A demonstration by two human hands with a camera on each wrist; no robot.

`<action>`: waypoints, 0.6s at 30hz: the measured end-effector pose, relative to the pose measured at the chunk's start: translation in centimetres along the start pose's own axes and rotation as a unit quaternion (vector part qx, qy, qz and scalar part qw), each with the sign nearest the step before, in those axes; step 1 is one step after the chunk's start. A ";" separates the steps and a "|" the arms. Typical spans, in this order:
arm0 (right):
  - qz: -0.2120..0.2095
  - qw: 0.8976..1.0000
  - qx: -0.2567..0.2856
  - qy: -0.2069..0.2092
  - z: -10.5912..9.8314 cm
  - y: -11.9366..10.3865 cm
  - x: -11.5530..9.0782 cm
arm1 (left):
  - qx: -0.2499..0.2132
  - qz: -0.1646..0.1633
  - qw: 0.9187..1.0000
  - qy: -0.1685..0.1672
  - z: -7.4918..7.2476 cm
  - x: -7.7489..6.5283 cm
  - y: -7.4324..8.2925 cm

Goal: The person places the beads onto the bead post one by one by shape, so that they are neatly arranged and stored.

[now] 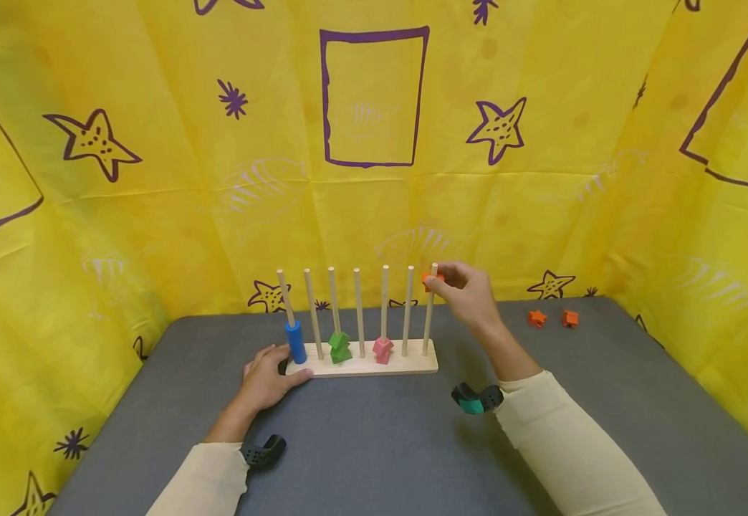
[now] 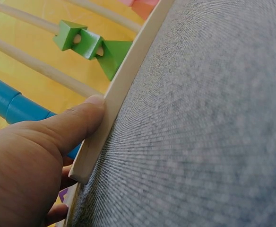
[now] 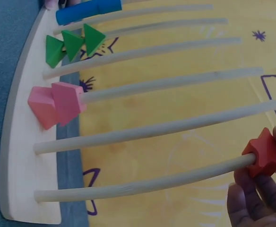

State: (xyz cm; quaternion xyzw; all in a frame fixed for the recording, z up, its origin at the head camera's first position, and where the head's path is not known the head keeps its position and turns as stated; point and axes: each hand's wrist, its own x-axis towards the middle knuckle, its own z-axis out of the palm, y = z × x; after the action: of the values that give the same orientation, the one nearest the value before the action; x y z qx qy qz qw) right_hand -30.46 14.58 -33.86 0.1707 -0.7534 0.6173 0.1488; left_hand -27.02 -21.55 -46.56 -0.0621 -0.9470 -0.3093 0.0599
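Observation:
A wooden peg board [image 1: 361, 368] with several upright pegs stands on the table. My left hand [image 1: 266, 376] grips its left end, the thumb [image 2: 83, 118] lying along the front edge. Near the top of the rightmost peg, my right hand [image 1: 473, 294] pinches an orange star-shaped bead [image 3: 265, 153], and the peg's tip pokes through it. Blue cylinders [image 1: 296, 342] are stacked on the leftmost peg, beside the left hand. Green triangular beads [image 3: 72, 46] sit low on the third peg, and pink beads [image 3: 64, 104] on the fifth.
Two loose orange star-shaped beads, one [image 1: 537, 318] and another [image 1: 570, 319], lie at the back right of the grey table [image 1: 361, 444]. A yellow patterned cloth [image 1: 271, 215] hangs behind the table and along its sides.

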 end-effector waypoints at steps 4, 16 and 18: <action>0.004 1.000 -0.017 -0.002 0.1 0.8 -0.4 | -0.001 0.000 1.000 -0.001 -0.1 0.1 0.1; 0.043 0.997 -0.064 0.000 0.8 3.6 -2.1 | -0.003 -0.001 1.000 -0.003 0.0 0.0 0.1; 0.055 0.995 -0.082 0.002 1.0 3.9 -2.5 | -0.005 0.001 1.000 -0.002 0.0 0.0 0.0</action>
State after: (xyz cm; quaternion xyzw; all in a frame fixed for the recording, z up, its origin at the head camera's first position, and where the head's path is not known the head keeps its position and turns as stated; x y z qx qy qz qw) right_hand -29.99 14.51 -38.55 0.1147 -0.8096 0.5609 0.1295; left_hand -27.02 -21.50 -46.55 -0.0637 -0.9456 -0.3137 0.0583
